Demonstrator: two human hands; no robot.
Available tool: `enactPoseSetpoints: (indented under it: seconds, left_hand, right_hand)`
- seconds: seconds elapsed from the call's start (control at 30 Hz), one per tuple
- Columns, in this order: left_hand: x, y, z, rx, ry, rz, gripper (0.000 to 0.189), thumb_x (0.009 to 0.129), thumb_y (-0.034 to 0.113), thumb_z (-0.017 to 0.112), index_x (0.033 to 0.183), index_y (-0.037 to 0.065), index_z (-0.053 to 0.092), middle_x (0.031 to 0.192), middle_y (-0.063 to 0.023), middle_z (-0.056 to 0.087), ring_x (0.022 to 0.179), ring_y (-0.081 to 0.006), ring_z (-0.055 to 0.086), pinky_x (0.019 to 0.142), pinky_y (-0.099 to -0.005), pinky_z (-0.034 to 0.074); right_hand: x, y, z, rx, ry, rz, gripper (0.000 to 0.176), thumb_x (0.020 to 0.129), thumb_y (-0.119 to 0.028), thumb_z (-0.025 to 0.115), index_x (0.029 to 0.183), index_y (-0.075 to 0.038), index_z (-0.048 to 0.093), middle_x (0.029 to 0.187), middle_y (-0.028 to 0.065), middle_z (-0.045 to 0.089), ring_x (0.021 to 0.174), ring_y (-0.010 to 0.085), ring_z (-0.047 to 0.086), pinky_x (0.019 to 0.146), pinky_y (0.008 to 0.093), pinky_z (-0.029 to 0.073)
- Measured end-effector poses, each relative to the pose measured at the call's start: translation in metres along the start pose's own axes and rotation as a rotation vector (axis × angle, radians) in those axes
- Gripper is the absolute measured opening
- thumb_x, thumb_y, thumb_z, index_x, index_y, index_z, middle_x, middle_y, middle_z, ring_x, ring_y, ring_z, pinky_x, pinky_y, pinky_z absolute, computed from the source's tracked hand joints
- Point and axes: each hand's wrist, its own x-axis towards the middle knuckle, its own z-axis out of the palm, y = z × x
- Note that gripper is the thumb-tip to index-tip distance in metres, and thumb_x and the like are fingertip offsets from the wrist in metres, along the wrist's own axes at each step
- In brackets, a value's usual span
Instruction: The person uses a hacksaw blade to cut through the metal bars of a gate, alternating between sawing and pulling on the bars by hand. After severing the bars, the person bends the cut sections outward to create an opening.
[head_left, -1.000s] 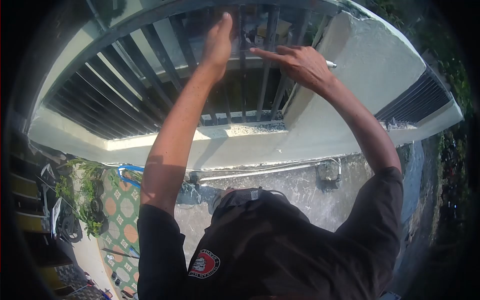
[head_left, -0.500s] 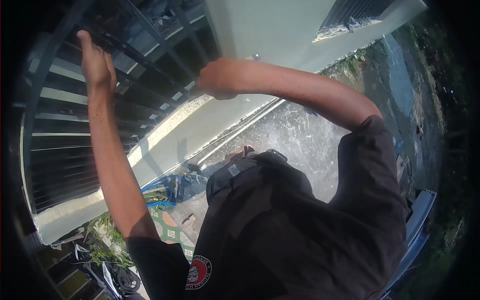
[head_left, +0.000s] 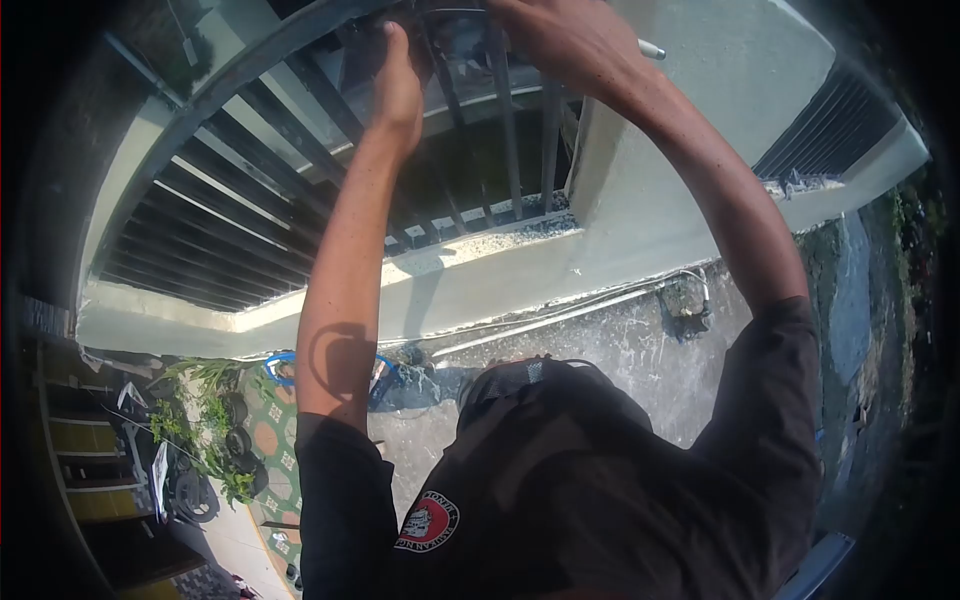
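My left hand [head_left: 400, 90] is raised against the dark metal bars of a railing [head_left: 290, 130], just under its curved top rail. Its thumb points up, while the other fingers are mostly hidden behind the hand. To the right, my right hand [head_left: 565, 45] is closed at the top edge of the view, in front of the upright bars. A slim tool's pale rounded end [head_left: 652, 50] sticks out beside the right wrist; the rest of it lies hidden in the hand. A loop-shaped shadow falls across my left forearm.
The railing stands on a pale wall ledge [head_left: 430, 262], beside a light-painted pillar [head_left: 640, 150]. A white pipe [head_left: 560, 320] runs along the wall's foot over the concrete floor [head_left: 620, 360]. Green plants [head_left: 215, 410] and a blue hose-like loop [head_left: 282, 368] lie lower left.
Both hands have moved up and to the right in view, the right one to the top edge. The camera view has shifted, showing more of the pillar and the floor pipe.
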Motion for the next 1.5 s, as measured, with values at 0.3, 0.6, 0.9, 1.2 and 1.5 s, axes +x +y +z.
enactPoseSetpoints:
  seconds: [0.3, 0.6, 0.9, 1.2, 1.5]
  left_hand:
    - [0.002, -0.002, 0.000, 0.013, 0.006, -0.002, 0.071, 0.106, 0.059, 0.017, 0.142, 0.007, 0.047, 0.137, -0.0113, 0.057, 0.131, -0.0232, 0.049, 0.118, -0.0406, 0.028]
    - [-0.004, 0.004, -0.004, 0.009, -0.067, -0.002, 0.072, 0.105, 0.062, 0.017, 0.140, 0.008, 0.050, 0.134, -0.0097, 0.059, 0.129, -0.0229, 0.050, 0.118, -0.0402, 0.026]
    - [-0.002, -0.004, 0.002, -0.043, 0.097, -0.015, 0.073, 0.105, 0.062, 0.017, 0.145, 0.008, 0.046, 0.141, -0.0096, 0.054, 0.135, -0.0198, 0.044, 0.120, -0.0393, 0.023]
    - [0.001, -0.007, -0.005, 0.023, -0.002, 0.040, 0.070, 0.105, 0.062, 0.022, 0.140, 0.008, 0.050, 0.133, -0.0092, 0.060, 0.127, -0.0205, 0.052, 0.116, -0.0392, 0.031]
    - [0.007, -0.022, -0.009, -0.325, 0.051, -0.121, 0.062, 0.105, 0.051, 0.046, 0.152, 0.011, 0.042, 0.147, -0.0029, 0.051, 0.131, -0.0179, 0.049, 0.112, -0.0345, 0.037]
  right_hand:
    - [0.012, 0.001, 0.014, 2.026, 0.341, 0.636, 0.012, 0.097, -0.014, 0.057, 0.108, -0.017, 0.053, 0.079, 0.0107, 0.064, 0.061, 0.0289, 0.064, 0.048, 0.0395, 0.049]
    - [0.027, 0.000, -0.007, 1.929, 0.042, 0.625, 0.023, 0.102, -0.020, 0.055, 0.124, -0.019, 0.053, 0.078, 0.0075, 0.069, 0.054, 0.0202, 0.065, 0.043, 0.0322, 0.052]
    - [0.021, 0.008, -0.028, 2.033, 0.110, 0.747, 0.023, 0.094, -0.010, 0.057, 0.115, -0.012, 0.050, 0.089, 0.0134, 0.067, 0.069, 0.0352, 0.070, 0.054, 0.0448, 0.055]
    - [0.011, -0.026, -0.046, 2.116, 0.084, 0.649, 0.016, 0.093, -0.010, 0.053, 0.108, -0.012, 0.049, 0.093, 0.0125, 0.067, 0.073, 0.0392, 0.068, 0.057, 0.0493, 0.053]
    - [0.015, -0.065, -0.070, 2.119, 0.113, 0.567, 0.024, 0.090, -0.007, 0.056, 0.112, -0.013, 0.049, 0.093, 0.0123, 0.067, 0.074, 0.0365, 0.070, 0.057, 0.0474, 0.055]
